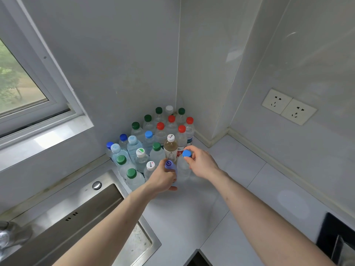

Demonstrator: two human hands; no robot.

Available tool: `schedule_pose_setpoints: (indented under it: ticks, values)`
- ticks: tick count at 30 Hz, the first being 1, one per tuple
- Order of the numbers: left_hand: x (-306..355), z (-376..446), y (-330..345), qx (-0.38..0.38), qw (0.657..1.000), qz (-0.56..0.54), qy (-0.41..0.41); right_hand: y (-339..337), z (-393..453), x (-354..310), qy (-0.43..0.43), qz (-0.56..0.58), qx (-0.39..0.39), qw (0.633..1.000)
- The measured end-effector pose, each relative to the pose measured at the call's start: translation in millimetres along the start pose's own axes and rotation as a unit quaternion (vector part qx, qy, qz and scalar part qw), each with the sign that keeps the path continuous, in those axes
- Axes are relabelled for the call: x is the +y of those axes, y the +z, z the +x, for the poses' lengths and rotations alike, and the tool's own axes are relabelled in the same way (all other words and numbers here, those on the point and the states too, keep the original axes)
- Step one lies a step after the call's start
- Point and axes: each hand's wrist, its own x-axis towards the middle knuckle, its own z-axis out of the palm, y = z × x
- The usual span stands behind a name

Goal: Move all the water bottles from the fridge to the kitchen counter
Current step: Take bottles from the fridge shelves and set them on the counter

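The left hand (163,179) wraps its grip round a purple-capped bottle (170,167) standing on the desk (221,189). Just to its right, the right hand (201,164) pinches the blue-capped bottle (184,167) at its cap. Both touch the near edge of the bottle cluster (149,139) in the far corner.

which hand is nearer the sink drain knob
Left. The left hand, gripping a purple-capped bottle, is just right of the knob; the right hand is farther right.
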Motion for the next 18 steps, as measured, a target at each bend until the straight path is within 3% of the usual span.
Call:
schedule_pose_setpoints:
  ticks: [11, 18]
  values:
    - [-5, -6, -12, -0.009, 0.999, 0.042, 0.031, 11, 14, 4, 0.041, 0.02, -0.02, 0.999]
    - [-1, -44, -23, 0.006, 0.985, 0.126, 0.116, -7, -57, -7, 0.035, 0.094, 0.013, 0.995]
